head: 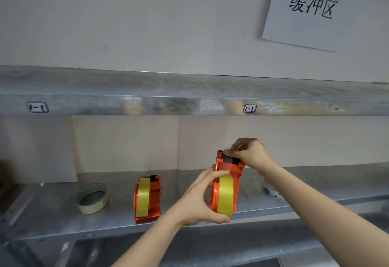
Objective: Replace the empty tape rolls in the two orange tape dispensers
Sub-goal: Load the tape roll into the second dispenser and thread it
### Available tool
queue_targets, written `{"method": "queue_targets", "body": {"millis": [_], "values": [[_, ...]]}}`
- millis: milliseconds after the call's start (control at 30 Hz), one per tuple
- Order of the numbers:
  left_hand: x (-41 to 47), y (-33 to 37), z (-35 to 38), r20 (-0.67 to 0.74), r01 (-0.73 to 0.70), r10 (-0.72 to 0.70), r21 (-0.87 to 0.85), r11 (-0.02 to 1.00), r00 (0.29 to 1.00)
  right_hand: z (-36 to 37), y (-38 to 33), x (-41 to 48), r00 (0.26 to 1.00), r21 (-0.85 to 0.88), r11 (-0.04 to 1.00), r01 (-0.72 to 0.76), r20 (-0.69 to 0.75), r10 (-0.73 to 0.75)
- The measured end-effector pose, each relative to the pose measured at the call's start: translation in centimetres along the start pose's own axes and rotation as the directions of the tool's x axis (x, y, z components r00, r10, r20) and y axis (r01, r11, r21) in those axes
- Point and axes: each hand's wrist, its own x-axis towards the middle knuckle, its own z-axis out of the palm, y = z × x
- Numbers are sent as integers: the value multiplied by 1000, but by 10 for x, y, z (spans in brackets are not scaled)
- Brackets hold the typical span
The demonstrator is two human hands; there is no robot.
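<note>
Two orange tape dispensers are on the lower metal shelf (pixel 52 214). The left dispenser (pixel 154 198) stands on the shelf with a yellow tape roll (pixel 143 197) in it. The right dispenser (pixel 230 171) is held up, tilted, above the shelf's front edge. My left hand (pixel 200 199) grips its yellow tape roll (pixel 225 195) between thumb and fingers. My right hand (pixel 250 152) pinches the clear tape end at the toothed cutter on top of that dispenser.
A used beige tape roll (pixel 93 198) lies on the shelf at the left. A white and blue object (pixel 271 190) sits at the right, partly behind my right forearm. An upper shelf (pixel 189 96) with labels overhangs. A paper sign (pixel 309 10) hangs on the wall.
</note>
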Motion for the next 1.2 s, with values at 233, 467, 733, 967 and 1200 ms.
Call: {"method": "queue_targets", "body": {"millis": [233, 467, 733, 967, 1200], "values": [[-3, 8, -8, 21, 37, -37, 12, 999, 999, -3, 1, 0, 1000, 12, 1000, -9, -16, 9], [-4, 8, -14, 80, 33, -38, 66, 997, 996, -5, 4, -5, 988, 137, 980, -143, 79, 133], [-9, 8, -14, 120, 16, -22, 52, 999, 993, -6, 4, -12, 983, 204, 961, -186, 44, 181], [-12, 10, -16, 126, 2, -13, 87, 996, 992, -5, 3, -14, 985, 179, 969, -170, 10, 171], [-15, 8, -1, 116, -8, -2, 85, 996, 993, -11, 13, -19, 977, 266, 940, -212, 74, 199]]}}
